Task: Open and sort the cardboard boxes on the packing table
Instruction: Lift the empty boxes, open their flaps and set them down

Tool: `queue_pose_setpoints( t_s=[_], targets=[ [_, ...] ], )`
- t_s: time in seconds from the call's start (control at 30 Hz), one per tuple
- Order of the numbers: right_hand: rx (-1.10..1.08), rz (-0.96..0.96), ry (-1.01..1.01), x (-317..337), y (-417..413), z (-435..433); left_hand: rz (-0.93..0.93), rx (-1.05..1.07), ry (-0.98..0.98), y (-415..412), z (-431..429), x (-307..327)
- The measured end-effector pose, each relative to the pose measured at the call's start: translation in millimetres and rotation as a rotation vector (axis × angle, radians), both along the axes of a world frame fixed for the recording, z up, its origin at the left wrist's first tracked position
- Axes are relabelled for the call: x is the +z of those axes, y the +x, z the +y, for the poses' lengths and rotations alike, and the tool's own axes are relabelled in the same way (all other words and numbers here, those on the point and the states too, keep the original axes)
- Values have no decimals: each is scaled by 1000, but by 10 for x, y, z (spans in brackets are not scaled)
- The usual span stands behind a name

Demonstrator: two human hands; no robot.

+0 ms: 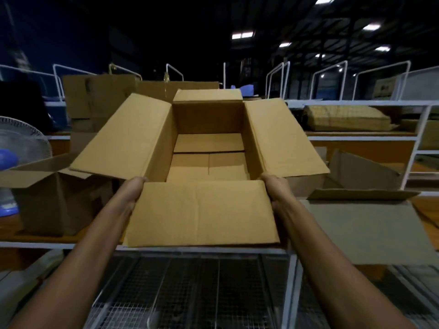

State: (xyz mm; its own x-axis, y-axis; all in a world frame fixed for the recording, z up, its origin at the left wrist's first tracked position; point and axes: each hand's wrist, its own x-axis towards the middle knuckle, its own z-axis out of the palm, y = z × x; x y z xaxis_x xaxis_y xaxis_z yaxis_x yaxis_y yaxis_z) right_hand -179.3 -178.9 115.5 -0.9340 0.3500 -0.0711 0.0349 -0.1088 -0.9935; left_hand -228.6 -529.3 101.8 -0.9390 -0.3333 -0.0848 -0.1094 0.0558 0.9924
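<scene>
Opened box (pixel 209 148) held by left hand (pixel 135 189) at 7 o'clock and right hand (pixel 274 189) at 5 o'clock, fingers hidden, state untellable; next, likely setting it in its sorted place.

The open box (pixel 209 148) is light brown and empty, and all four top flaps are spread outward. Its bottom flaps are closed. Its near flap (pixel 202 212) reaches over the front edge of the tabletop (pixel 35 245). Left of the open box stands a second box (pixel 54 198), darker, with its flaps also open. Behind and left of the open box stand upright cartons (pixel 95 96). Right of the open box lies a flat cardboard sheet (pixel 365 229), grey-brown.
</scene>
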Motion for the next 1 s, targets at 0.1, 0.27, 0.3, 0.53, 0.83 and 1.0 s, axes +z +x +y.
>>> queue_pose_setpoints(
  t_s=[0.1, 0.27, 0.3, 0.53, 0.83, 1.0],
  targets=[
    [-52, 67, 77, 391, 150, 474, 47, -70, 46, 7, 468, 356],
    [-156, 151, 136, 888, 370, 1256, 117, -209, 48, -114, 1320, 945],
    [-181, 154, 139, 949, 379, 1424, 121, -237, 34, -160, 1495, 1037],
    [-311, 116, 240, 1015, 184, 2515, 117, -378, 28, -471, 2781, 1186],
    [-375, 71, 316, 1026, -522, 3783, 107, -458, 75, -1349, 4224, 1066],
    [-366, 68, 393, 995, -914, 4320, 90, -479, 68, -1721, 4742, 1028]
  ],
)
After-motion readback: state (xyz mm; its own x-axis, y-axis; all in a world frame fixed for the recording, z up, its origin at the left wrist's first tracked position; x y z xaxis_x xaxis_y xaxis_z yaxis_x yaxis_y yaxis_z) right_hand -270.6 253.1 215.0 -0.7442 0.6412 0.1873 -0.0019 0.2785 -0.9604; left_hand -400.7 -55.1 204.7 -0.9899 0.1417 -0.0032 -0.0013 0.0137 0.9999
